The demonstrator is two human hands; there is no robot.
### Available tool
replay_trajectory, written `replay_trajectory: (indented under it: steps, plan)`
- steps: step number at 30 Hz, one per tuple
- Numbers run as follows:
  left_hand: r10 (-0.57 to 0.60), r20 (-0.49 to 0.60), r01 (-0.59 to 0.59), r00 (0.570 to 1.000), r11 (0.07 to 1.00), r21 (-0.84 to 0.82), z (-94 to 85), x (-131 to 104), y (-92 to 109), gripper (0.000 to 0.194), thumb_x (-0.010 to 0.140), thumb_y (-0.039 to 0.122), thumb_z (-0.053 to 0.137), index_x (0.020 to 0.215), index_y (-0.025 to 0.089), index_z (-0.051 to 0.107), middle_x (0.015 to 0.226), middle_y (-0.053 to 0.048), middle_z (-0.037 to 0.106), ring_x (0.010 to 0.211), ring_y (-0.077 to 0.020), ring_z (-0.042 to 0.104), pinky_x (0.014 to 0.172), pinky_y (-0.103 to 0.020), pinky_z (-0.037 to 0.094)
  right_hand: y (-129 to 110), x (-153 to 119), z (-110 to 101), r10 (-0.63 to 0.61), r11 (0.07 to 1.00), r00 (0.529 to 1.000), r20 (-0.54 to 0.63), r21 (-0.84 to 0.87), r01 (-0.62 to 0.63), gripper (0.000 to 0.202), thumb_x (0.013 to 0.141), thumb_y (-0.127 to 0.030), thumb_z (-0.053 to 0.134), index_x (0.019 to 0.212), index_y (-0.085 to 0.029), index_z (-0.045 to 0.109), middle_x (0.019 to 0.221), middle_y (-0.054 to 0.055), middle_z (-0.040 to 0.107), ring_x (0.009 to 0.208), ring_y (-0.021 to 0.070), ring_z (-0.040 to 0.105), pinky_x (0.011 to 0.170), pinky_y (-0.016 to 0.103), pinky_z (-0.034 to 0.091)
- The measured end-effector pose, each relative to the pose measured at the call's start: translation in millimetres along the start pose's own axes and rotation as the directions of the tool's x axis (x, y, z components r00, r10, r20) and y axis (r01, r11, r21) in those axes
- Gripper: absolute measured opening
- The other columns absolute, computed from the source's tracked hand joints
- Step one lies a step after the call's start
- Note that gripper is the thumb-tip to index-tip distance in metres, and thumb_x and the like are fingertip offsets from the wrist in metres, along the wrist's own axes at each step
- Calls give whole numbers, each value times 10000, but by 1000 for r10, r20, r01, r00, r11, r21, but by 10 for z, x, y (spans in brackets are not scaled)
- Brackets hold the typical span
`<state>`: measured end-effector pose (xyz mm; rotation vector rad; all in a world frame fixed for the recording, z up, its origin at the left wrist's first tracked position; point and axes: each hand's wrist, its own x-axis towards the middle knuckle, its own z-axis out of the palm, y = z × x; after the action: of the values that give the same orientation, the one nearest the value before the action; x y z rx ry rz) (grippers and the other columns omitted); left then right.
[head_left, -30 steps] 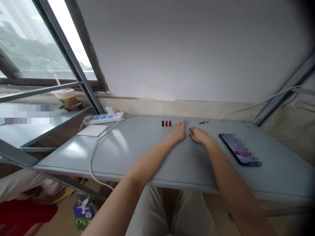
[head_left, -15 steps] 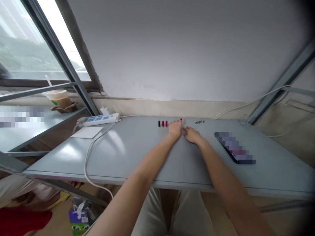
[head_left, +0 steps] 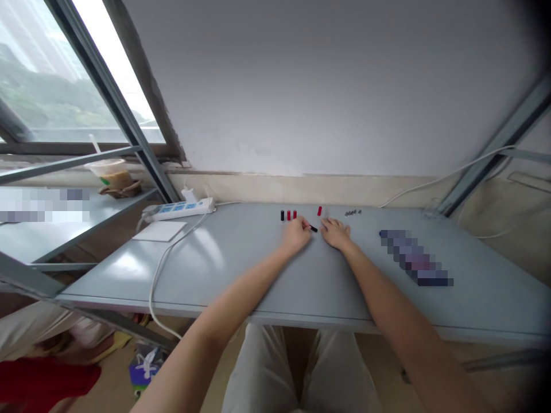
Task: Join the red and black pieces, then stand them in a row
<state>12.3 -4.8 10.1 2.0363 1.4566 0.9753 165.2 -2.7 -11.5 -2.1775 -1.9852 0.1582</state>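
our left hand (head_left: 297, 236) pinching a black stick (head_left: 314, 229) nearer the far edge of the desk (head_left: 318, 287), long side pointing right and slightly toward us, our right hand (head_left: 336, 234) beside it, fingers slightly apart, a red stick (head_left: 319, 210) farther back

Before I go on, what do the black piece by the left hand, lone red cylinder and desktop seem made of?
Black piece: perhaps plastic or coated metal; evenly dark, too small to tell.
Red cylinder: possibly plastic or painted metal; solid colour, finish unclear.
Desktop: probably painted metal or laminate, smooth, semi-gloss; soft bright reflections show.
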Motion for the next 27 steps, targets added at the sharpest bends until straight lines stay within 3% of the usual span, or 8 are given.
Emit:
replay_trajectory:
  steps: [3, 8, 13, 18, 23, 27]
  plan:
    - [-36, -50, 29, 998, 990, -139, -5, -26, -106, 43, 738, 129, 516, 713, 161, 532, 721, -47, 604, 653, -119, 535, 662, -250, 428, -25, -10, -14, -7, 1000, 998, -56, 26, 8, 466, 881, -360, 283, 1303, -220, 422, 1387, 109, 360, 1242, 296, 303, 963, 572, 227]
    - [-84, -82, 58, 993, 958, -280, -49, -37, -191, 37, 726, 121, 532, 701, 148, 530, 677, -34, 579, 617, -107, 513, 655, -250, 427, -29, -33, -100, -43, 992, 983, -178, 112, 64, 310, 824, -300, 430, 1061, -190, 596, 1145, 117, 562, 1092, 251, 460, 897, 398, 357]
    - [-156, -77, 118, 985, 924, -364, -53, -23, -205, 64, 722, 115, 531, 671, 148, 515, 607, -5, 531, 557, -86, 469, 627, -236, 416, -33, -17, -230, 18, 914, 952, -304, 391, 108, 220, 802, -202, 423, 977, -184, 554, 950, 91, 623, 875, 186, 562, 778, 300, 408]
    - [-170, -98, 114, 980, 899, -423, -36, -57, -180, 41, 718, 125, 537, 688, 144, 517, 604, 4, 519, 538, -76, 445, 615, -232, 406, -42, 6, -285, 22, 767, 972, -232, 628, 133, 112, 784, -256, 462, 776, -173, 537, 736, 55, 610, 683, 157, 556, 682, 279, 417]
    - [-214, -56, 158, 975, 853, -498, -47, -93, -136, 55, 741, 124, 523, 692, 148, 516, 614, -9, 541, 539, -75, 470, 606, -228, 421, -44, -6, -298, 54, 616, 982, -181, 780, 110, 110, 757, -278, 496, 708, -180, 508, 624, 9, 555, 583, 128, 512, 622, 261, 406]
    - [-267, -64, 190, 962, 815, -547, -64, -87, -116, 49, 756, 134, 524, 711, 149, 512, 668, -31, 581, 594, -84, 517, 631, -230, 442, -46, -37, -323, 74, 574, 986, -150, 815, 80, 90, 745, -241, 501, 678, -181, 509, 589, -9, 517, 535, 107, 462, 580, 243, 375]
